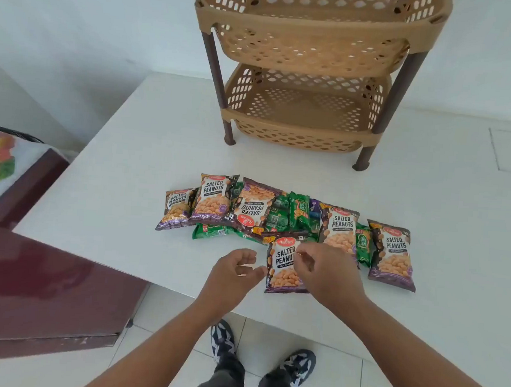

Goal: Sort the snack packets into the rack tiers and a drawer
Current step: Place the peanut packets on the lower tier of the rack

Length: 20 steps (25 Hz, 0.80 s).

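Note:
Several purple-and-white salted peanut packets [213,199] and smaller green packets [298,211] lie in a loose row on the white table [122,184]. The nearest peanut packet [280,267] lies flat by the front edge. My right hand [324,270] is over its right side with fingers curled; whether it grips the packet is unclear. My left hand [236,270] hovers just left of that packet, fingers apart and holding nothing. Behind the row stands a tan perforated rack [314,25] with brown legs; its lower tier [298,120] and the tier above it hold nothing. No drawer is in view.
A dark red cabinet [31,268] stands left of the table, lower than its top. A white wall runs behind the rack. My shoes [266,360] stand on the tiled floor at the table's front edge.

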Each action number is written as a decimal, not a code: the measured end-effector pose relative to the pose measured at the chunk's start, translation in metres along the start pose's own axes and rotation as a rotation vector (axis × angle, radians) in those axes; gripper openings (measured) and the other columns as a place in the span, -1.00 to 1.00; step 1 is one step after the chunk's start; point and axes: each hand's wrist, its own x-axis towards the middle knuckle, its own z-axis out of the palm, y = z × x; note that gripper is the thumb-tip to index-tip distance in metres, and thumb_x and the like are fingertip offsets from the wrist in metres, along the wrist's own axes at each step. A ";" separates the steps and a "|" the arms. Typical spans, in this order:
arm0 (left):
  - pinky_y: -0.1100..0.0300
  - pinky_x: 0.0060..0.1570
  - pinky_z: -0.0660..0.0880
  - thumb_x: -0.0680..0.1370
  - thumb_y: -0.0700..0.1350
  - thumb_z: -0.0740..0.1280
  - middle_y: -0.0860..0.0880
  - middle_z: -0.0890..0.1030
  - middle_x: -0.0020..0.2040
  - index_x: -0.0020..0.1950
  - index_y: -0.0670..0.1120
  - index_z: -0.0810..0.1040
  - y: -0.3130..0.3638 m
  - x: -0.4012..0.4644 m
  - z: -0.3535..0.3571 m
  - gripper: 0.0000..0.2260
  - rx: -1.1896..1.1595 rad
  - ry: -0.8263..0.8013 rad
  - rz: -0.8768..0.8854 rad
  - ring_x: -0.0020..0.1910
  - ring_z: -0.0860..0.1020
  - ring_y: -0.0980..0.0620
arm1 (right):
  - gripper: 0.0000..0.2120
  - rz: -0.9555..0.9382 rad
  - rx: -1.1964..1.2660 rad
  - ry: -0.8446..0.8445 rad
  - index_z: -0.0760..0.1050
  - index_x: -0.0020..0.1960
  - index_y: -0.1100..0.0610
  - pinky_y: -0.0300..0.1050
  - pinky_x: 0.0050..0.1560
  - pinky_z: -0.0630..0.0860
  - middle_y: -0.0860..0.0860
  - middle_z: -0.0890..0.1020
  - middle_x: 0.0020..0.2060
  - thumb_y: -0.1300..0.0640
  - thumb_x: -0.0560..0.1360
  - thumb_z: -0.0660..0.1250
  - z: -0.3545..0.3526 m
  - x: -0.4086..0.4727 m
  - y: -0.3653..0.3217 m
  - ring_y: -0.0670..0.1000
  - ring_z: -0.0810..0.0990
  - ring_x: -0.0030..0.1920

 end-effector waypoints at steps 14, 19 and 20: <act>0.22 -0.09 0.59 0.53 -0.07 0.50 0.08 0.75 0.00 0.21 -0.01 0.61 0.008 0.009 0.029 -0.73 -0.238 -0.161 -0.100 -0.02 0.71 0.07 | -0.66 0.360 0.116 -0.320 0.53 0.16 0.10 0.06 0.02 0.59 0.04 0.68 0.00 -0.12 0.53 0.34 0.013 -0.025 0.004 0.08 0.62 -0.04; 0.07 -0.02 0.62 0.51 -0.11 0.51 0.00 0.75 0.00 0.13 -0.08 0.56 0.007 0.005 0.028 -0.76 -0.257 -0.202 -0.102 0.00 0.71 -0.04 | -0.73 0.359 0.190 -0.382 0.56 0.11 0.05 0.08 0.00 0.61 -0.03 0.68 -0.03 -0.09 0.52 0.36 0.006 -0.022 0.006 0.02 0.62 -0.06; 0.09 -0.05 0.61 0.52 -0.12 0.51 -0.02 0.75 0.01 0.15 -0.10 0.53 0.008 0.004 0.026 -0.74 -0.282 -0.230 -0.105 0.00 0.71 -0.05 | -0.73 0.354 0.208 -0.385 0.57 0.13 0.02 0.03 -0.02 0.61 -0.07 0.68 -0.02 -0.11 0.52 0.37 0.005 -0.022 0.006 -0.02 0.62 -0.06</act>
